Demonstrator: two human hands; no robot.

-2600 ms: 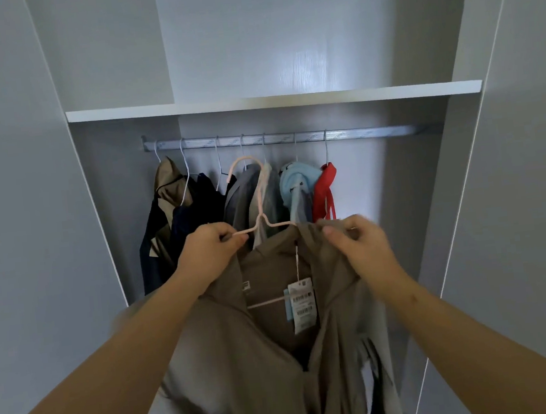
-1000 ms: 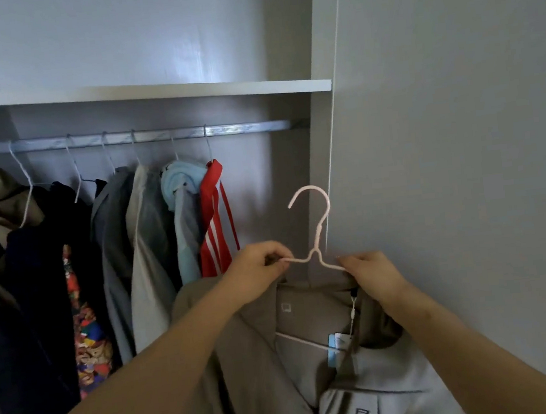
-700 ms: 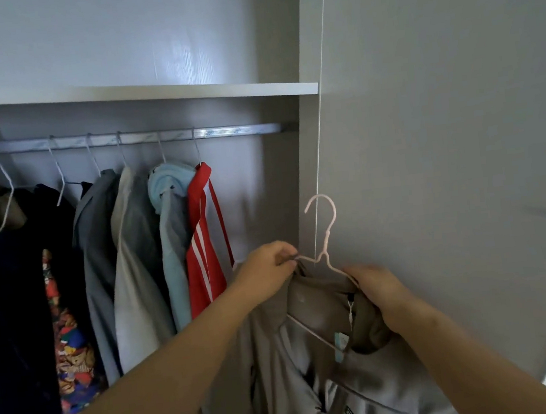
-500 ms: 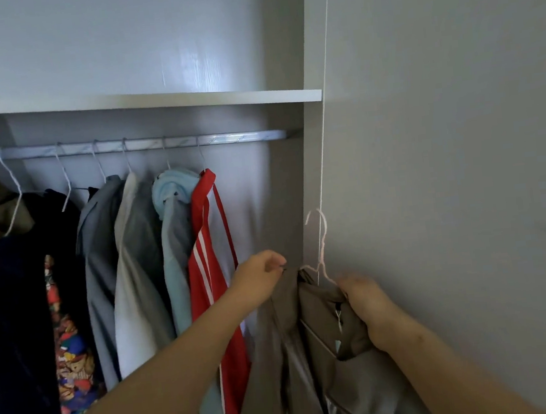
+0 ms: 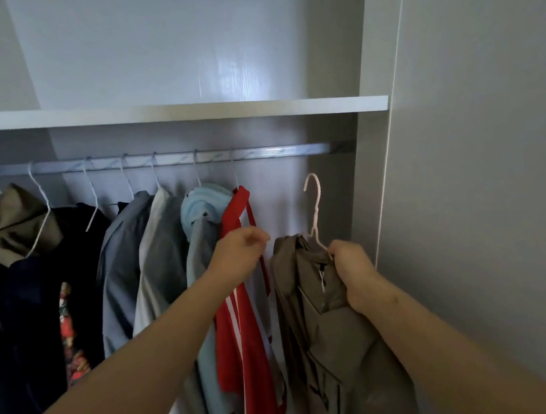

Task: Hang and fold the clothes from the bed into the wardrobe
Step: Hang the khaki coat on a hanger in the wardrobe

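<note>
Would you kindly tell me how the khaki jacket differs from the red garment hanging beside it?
The khaki jacket is plain; the red garment has white stripes. The khaki jacket, gripped by the right hand, has its pink hanger below the rail; the red garment's hanger is hooked on the rail. Both are on hangers.

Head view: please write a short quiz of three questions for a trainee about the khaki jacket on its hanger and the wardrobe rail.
1. True or false: the hook of the pink hanger is already over the rail.
2. The right hand grips: A. the rail B. the khaki jacket at its collar C. nothing
3. What colour is the garment that hangs last on the right of the rail?
Key: 1 false, the hook is below the rail; 2 B; 3 red, the red garment.
</note>
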